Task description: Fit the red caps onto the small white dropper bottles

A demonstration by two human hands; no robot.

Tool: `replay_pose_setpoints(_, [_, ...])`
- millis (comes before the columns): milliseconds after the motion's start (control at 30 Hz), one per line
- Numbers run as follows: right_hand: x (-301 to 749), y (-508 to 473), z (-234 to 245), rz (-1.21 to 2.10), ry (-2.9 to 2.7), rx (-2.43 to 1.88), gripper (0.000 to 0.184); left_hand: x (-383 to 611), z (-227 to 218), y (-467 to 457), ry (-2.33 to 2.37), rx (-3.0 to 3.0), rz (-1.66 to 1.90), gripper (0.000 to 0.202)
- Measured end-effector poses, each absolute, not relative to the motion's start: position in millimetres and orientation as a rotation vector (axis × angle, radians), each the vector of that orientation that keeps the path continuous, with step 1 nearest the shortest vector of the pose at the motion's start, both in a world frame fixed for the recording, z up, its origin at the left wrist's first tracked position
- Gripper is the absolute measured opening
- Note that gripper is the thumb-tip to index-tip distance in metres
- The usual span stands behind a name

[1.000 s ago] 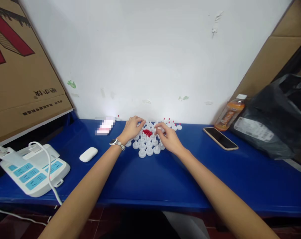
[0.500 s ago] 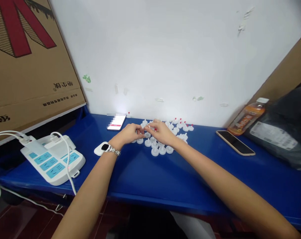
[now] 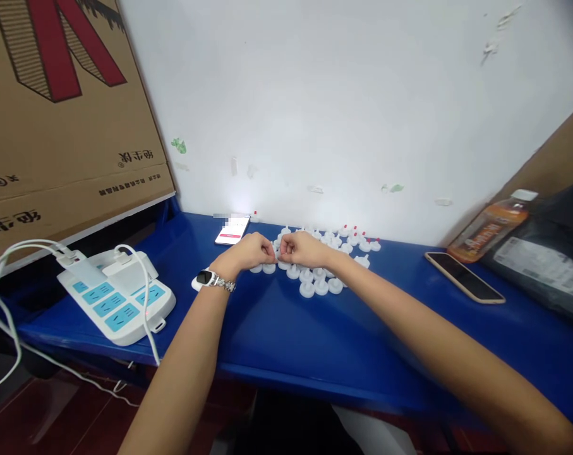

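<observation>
Several small white plastic caps (image 3: 320,286) lie in a cluster on the blue table (image 3: 286,328), some at the back bearing red tips (image 3: 355,232). My left hand (image 3: 249,251), with a watch on its wrist, and my right hand (image 3: 303,249) meet fingertip to fingertip just above the left side of the cluster. Both hands are closed in a pinch around a small white piece between them; what it is stays too small to name.
A white power strip (image 3: 118,302) with plugged cables sits at the left, under a leaning cardboard box (image 3: 59,120). One lit phone (image 3: 232,229) lies by the wall, another phone (image 3: 464,277) at the right beside an orange drink bottle (image 3: 489,226) and a black bag (image 3: 551,259).
My hands came together from either side of the cluster and now pinch one small piece between them. The view has swung to the left, and the red pile in the cluster is hidden.
</observation>
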State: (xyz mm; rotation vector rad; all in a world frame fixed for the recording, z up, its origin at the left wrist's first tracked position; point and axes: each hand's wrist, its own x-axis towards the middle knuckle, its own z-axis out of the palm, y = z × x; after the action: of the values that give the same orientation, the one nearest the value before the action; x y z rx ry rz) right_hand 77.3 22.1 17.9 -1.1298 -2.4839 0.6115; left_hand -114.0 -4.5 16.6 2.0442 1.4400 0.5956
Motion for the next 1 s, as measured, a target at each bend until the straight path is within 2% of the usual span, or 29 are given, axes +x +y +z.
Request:
replay_pose_setpoints(300, [67.9,29.8,22.2,0.331,-2.629,-1.212,0.003,-114.5,13.1,-1.9,1.444,2.065,0.555,0.009])
replay_pose_setpoints(433, [65.3,31.1,17.8,0.216,-2.610,-1.238,0.009,-115.7,12.2,-1.2,1.418,2.089,0.563,0.010])
replay_pose_setpoints(767, [84.1,21.6,15.0,0.348,-2.565,-1.186,0.012,-111.5,11.4,-0.9,1.355,2.084,0.626,0.020])
replay_pose_setpoints(867, [90.0,15.0,16.1,0.407,-2.413,-1.160,0.017,-114.5,13.0,-1.3,1.364,2.117,0.752,0.025])
replay_pose_setpoints(1000, [97.6,14.2,14.7,0.418,-2.271,-1.109,0.015,-123.7,9.8,11.2,1.562,2.156,1.015,0.022])
